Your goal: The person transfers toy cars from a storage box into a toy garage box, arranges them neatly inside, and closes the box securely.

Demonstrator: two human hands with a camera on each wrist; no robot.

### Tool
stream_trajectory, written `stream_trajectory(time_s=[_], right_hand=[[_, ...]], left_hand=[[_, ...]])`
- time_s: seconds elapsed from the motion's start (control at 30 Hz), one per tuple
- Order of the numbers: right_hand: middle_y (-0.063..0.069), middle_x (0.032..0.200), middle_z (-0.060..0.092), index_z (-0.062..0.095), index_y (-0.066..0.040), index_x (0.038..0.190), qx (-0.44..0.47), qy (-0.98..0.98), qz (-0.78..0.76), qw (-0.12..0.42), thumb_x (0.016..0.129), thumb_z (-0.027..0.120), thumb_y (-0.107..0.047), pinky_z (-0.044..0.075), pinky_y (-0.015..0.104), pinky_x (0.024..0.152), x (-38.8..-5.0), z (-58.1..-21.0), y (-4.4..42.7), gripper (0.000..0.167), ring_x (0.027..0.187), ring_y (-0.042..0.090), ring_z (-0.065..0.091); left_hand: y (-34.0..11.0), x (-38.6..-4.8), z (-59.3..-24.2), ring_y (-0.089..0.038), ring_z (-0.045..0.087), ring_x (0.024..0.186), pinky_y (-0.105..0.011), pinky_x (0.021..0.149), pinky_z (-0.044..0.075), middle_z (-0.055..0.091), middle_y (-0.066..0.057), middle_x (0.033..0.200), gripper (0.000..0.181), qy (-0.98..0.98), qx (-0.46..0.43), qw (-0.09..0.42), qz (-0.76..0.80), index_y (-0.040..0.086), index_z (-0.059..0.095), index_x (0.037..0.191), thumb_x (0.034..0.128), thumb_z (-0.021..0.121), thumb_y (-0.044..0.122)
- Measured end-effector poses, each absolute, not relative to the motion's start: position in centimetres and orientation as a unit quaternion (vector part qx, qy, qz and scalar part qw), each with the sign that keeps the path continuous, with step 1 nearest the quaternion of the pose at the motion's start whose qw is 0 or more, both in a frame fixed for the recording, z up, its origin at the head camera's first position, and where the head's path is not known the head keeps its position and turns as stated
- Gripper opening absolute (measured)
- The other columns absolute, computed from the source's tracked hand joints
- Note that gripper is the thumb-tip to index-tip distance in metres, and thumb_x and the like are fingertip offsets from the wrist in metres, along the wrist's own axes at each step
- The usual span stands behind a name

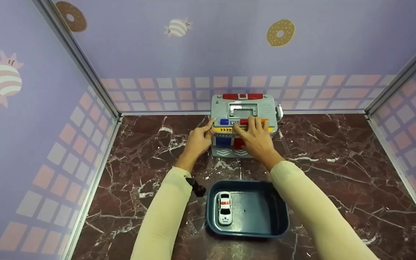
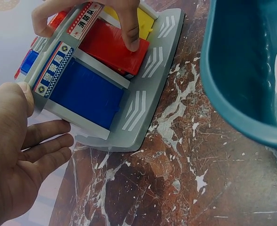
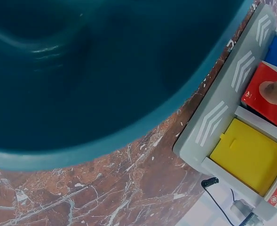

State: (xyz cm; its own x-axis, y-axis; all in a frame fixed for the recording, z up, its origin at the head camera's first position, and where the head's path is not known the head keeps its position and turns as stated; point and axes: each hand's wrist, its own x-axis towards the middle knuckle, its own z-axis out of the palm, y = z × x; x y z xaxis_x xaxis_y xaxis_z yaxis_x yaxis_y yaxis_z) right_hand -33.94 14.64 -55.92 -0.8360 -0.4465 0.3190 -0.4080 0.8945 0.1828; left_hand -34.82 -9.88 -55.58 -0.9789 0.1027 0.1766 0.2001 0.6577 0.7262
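Right hand [image 1: 256,140] grips garage [image 1: 220,108], thumb on red panel [image 2: 107,44], seemingly not flush yet. Left hand [image 1: 199,141] touches side, fingers loose. Blue door [image 2: 84,92], yellow door [image 3: 249,155] closed; car [image 1: 225,216] in bin [image 1: 255,213] behind hands.

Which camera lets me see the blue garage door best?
The left wrist view: the blue door looks big there, with nothing covering it. The head view shows it small, tucked under the front edge of the roof. The right wrist view catches only a piece at its edge.

Soft light, glare on marbled surface [image 1: 244,250], tub [image 3: 129,70] dim in right wrist view
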Motion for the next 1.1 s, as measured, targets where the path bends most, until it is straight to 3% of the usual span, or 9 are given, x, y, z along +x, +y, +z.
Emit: stream_trajectory(time_s=[0.53, 0.87, 1.1], right_hand=[[0.031, 0.138, 0.05, 0.043, -0.028, 0.147, 0.22, -0.945, -0.062, 0.233, 0.08, 0.1, -0.04, 0.045, 0.066, 0.1, -34.2, -57.1, 14.6, 0.089, 0.125, 0.048, 0.051], [0.028, 0.132, 0.052, 0.042, -0.027, 0.143, 0.225, -0.937, -0.073, 0.259, 0.08, 0.1, -0.042, 0.046, 0.063, 0.093, -34.3, -57.6, 14.5, 0.086, 0.117, 0.046, 0.053], [0.029, 0.133, 0.051, 0.043, -0.024, 0.145, 0.221, -0.937, -0.076, 0.258, 0.08, 0.1, -0.042, 0.045, 0.062, 0.095, -34.4, -57.5, 14.5, 0.088, 0.118, 0.046, 0.052]], left_hand=[[-10.0, -34.8, -55.7, -0.037, 0.073, 0.105, -0.057, 0.104, 0.06, 0.076, -0.017, 0.138, 0.042, -0.904, -0.085, 0.065, -0.415, 0.028, 0.064, 0.156, 0.1136, 0.064, 0.029], [-10.0, -34.5, -55.7, -0.043, 0.07, 0.133, -0.058, 0.111, 0.057, 0.068, -0.014, 0.15, 0.044, -0.907, -0.083, 0.06, -0.408, 0.029, 0.064, 0.156, 0.1127, 0.064, 0.035], [-10.0, -34.6, -55.7, -0.039, 0.075, 0.114, -0.058, 0.106, 0.059, 0.074, -0.017, 0.141, 0.043, -0.908, -0.081, 0.061, -0.406, 0.031, 0.064, 0.156, 0.1132, 0.064, 0.032]])
